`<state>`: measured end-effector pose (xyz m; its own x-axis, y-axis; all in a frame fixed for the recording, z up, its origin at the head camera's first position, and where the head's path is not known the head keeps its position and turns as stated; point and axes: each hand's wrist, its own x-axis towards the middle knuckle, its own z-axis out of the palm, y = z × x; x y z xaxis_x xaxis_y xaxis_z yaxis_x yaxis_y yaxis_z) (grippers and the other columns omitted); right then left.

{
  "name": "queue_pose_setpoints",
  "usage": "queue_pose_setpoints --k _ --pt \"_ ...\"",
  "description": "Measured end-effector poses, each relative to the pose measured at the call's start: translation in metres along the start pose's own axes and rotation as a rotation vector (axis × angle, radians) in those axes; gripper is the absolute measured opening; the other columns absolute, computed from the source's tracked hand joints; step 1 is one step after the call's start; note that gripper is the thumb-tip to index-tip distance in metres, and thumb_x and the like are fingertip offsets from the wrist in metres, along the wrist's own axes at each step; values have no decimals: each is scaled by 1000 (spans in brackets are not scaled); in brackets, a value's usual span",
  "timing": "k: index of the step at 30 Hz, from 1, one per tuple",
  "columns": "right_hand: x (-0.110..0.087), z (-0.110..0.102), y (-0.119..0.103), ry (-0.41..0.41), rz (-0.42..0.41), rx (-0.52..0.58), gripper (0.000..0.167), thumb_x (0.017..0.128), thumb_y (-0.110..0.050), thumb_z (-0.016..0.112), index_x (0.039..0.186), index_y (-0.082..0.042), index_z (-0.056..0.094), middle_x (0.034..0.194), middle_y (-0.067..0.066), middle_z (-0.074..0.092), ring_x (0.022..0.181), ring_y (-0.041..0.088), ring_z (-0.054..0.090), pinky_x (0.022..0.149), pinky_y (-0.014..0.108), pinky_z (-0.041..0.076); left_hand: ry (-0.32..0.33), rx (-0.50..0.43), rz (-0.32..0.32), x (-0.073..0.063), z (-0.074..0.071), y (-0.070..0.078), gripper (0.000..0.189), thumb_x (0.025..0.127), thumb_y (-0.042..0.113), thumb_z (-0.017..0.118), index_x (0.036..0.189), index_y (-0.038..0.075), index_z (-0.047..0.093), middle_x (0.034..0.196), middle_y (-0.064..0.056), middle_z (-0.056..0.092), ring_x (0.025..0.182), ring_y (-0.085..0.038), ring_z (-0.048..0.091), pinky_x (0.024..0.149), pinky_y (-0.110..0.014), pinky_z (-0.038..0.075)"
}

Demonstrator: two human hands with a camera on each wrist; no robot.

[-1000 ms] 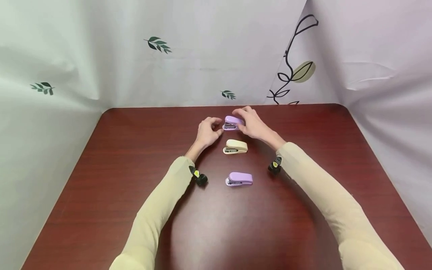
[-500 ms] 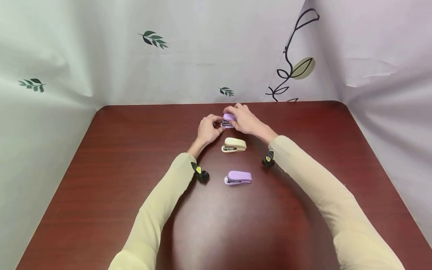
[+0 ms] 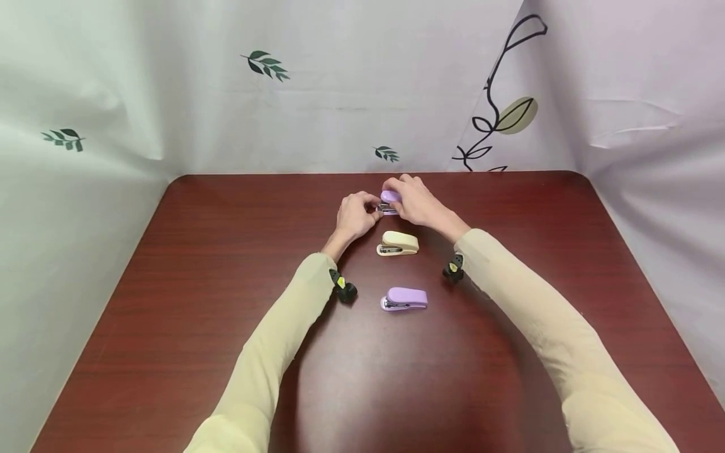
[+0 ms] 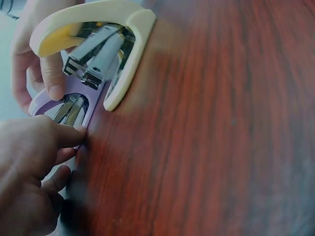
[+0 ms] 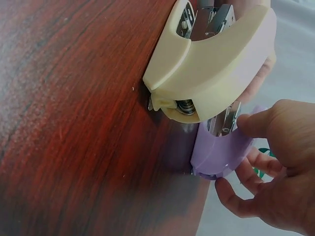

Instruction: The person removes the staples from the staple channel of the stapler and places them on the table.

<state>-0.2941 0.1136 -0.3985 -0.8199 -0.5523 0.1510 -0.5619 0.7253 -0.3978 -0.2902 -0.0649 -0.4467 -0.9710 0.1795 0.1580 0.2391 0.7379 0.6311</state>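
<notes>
Near the table's far edge, a purple stapler (image 3: 389, 197) lies between both hands, its front end pointing left. My right hand (image 3: 419, 201) grips its upper arm and rear, thumb on the near side and fingers behind, as the right wrist view shows. At the front end, my left hand (image 3: 355, 217) pinches the tip of the base with thumb and finger; that tip is partly hidden in the left wrist view. Closer in sits a cream stapler (image 3: 399, 242), overlapping the purple one in both wrist views. Nearest to me is a second purple stapler (image 3: 406, 297), untouched.
All three staplers form a column on the dark red wooden table (image 3: 187, 302). White cloth (image 3: 340, 88) printed with leaves stands behind the table's far edge and along both sides. Small black wrist cameras (image 3: 344, 289) sit at the cuffs.
My right hand has come left and closed around the far purple stapler. My left hand has moved slightly right, onto the stapler's front tip. The other two staplers stay in place.
</notes>
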Motion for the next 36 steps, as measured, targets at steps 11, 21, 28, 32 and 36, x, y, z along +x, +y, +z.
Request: queue_pose_setpoints --k 11,21,28,32,36 --pt "-1 -6 6 39 4 75 31 92 1 63 121 -3 54 113 23 57 107 40 51 98 51 36 -8 7 2 4 -5 -2 20 85 18 79 104 13 78 103 2 69 97 -19 61 85 -38 47" --pt "-19 -10 26 147 -33 217 29 90 6 63 114 0 50 101 19 56 96 33 55 86 46 45 -25 -9 24 3 -1 -1 20 85 19 79 104 13 79 101 3 69 97 -19 62 85 -37 47" --pt "-29 -5 39 224 -2 331 31 89 9 64 115 -1 49 105 19 61 99 32 62 91 46 47 -37 0 28 2 -3 0 20 86 20 78 105 13 79 102 3 69 98 -20 62 85 -37 47" --pt "-34 -3 42 253 29 398 33 90 9 64 117 -1 48 106 20 61 99 34 63 92 47 46 -40 -2 17 2 -2 1 21 86 20 78 106 13 79 104 3 70 99 -19 62 86 -36 47" --pt "-38 0 46 276 59 434 33 91 7 64 119 -1 48 107 20 61 95 33 62 88 46 46 -35 -1 13 1 -3 2 21 86 20 78 105 13 79 104 3 70 99 -19 63 85 -36 47"
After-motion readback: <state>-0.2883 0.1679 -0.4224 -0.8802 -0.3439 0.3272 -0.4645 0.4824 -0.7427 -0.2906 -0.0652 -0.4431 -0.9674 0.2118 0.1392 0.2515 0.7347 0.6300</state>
